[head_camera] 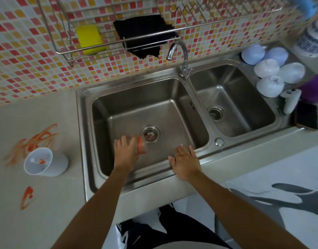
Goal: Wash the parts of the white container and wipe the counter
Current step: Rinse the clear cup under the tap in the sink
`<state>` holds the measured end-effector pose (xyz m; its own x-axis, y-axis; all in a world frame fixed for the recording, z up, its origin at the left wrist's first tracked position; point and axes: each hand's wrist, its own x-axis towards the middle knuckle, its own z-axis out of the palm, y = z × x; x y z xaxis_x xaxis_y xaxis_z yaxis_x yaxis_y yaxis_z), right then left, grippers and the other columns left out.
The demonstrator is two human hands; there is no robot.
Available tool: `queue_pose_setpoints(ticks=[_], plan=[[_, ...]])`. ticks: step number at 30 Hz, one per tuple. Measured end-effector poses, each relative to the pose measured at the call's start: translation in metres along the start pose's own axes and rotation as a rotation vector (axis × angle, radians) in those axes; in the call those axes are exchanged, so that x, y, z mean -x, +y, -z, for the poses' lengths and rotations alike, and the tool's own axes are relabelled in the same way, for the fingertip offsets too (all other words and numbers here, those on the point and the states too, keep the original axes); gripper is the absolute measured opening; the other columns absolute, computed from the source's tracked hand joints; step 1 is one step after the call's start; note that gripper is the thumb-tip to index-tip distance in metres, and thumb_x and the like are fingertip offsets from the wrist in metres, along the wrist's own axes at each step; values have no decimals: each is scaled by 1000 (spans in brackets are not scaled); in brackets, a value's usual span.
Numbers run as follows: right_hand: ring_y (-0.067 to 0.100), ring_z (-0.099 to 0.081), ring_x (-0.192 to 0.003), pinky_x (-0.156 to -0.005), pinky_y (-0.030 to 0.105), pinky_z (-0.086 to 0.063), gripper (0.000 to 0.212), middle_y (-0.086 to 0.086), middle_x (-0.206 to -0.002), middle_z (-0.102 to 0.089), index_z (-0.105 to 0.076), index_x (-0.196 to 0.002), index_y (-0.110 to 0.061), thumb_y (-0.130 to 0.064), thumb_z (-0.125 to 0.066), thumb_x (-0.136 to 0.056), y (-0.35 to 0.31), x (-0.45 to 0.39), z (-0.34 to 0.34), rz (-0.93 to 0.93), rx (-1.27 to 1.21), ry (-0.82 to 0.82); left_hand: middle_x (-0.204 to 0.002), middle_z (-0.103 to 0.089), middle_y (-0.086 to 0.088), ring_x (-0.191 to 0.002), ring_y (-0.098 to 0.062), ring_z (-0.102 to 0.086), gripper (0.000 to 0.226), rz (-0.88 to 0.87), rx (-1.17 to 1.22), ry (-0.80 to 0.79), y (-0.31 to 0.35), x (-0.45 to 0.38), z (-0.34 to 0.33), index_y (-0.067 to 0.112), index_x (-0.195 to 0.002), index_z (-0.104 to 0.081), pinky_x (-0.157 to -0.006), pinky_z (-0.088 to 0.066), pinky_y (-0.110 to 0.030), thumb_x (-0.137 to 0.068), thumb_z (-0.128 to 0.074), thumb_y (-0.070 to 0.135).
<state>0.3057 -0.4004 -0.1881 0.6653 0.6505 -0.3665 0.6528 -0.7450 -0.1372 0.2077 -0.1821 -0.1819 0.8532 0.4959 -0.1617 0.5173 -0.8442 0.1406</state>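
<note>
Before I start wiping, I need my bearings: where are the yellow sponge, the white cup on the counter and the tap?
yellow sponge (pixel 89 39), head view, middle of its broad face.
white cup (pixel 38 161), head view, inside its open mouth.
tap (pixel 184 51), head view, top of its curved neck.

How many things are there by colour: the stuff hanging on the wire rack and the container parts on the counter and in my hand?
Yellow: 1, the sponge on the rack.
Black: 1, the cloth draped over the rack.
White: 1, the white cup lying on the counter.
Clear with orange smears: 1, the part held in the left hand.
Total: 4
</note>
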Motion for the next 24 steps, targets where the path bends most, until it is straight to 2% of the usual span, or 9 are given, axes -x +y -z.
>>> queue_pose_setpoints(ticks=[2, 6, 10, 13, 17, 21, 24], plan=[[21, -15, -147, -120, 42, 1, 75, 10, -155, -32, -32, -147, -5, -48, 0, -95, 0, 0, 0, 3, 10, 4, -119, -49, -11, -106, -33, -48, 80, -7, -87, 45, 2, 2, -1, 29, -130, -47, -103, -36, -52, -59, -83, 24], [21, -16, -147, -120, 43, 0, 69, 10, -154, -33, -34, -147, -4, -47, -7, -99, 1, -1, -1, 8, 17, -3, -112, -51, -13, -101, -33, -51, 74, -47, -239, 96, 0, 2, -1, 27, -123, -53, -98, -40, -54, -57, -86, 19], [21, -20, -146, -120, 42, -1, 86, 10, -151, -38, -38, -144, -4, -51, 7, -88, 3, -2, -3, 15, 9, 16, -111, -50, -17, -102, -34, -49, 74, -130, -308, 101, -5, 4, 0, 24, -119, -52, -97, -39, -56, -55, -88, 21], [21, -20, -146, -120, 42, -1, 67, 11, -150, -38, -39, -143, -3, -46, -11, -100, 2, -3, -4, 10, -7, 4, -111, -49, -20, -103, -36, -46, 74, -174, -330, 117, -7, 7, 7, 21, -109, -51, -93, -40, -58, -46, -91, 19], [22, -21, -145, -120, 42, -1, 62, 11, -151, -38, -38, -144, -4, -44, -16, -102, 2, -1, 1, 18, -25, -2, -116, -48, -20, -107, -36, -45, 80, -173, -326, 96, -12, 8, 12, 21, -109, -50, -94, -39, -58, -41, -91, 17], [23, -26, -143, -121, 41, -4, 59, 12, -148, -41, -40, -142, -5, -43, -20, -102, 2, 5, 4, 22, -71, 2, -116, -49, -19, -110, -37, -48, 70, -67, -245, 100, -12, 8, 23, 20, -112, -55, -100, -32, -62, -49, -87, 13], [22, -36, -136, -120, 39, -5, 55, 10, -138, -50, -49, -133, -8, -44, -23, -102, 1, 3, 14, -4, -103, -63, -113, -52, -15, -110, -35, -51, 57, 3, -157, 137, -6, -2, 33, 20, -112, -57, -106, -25, -67, -62, -81, 10]])
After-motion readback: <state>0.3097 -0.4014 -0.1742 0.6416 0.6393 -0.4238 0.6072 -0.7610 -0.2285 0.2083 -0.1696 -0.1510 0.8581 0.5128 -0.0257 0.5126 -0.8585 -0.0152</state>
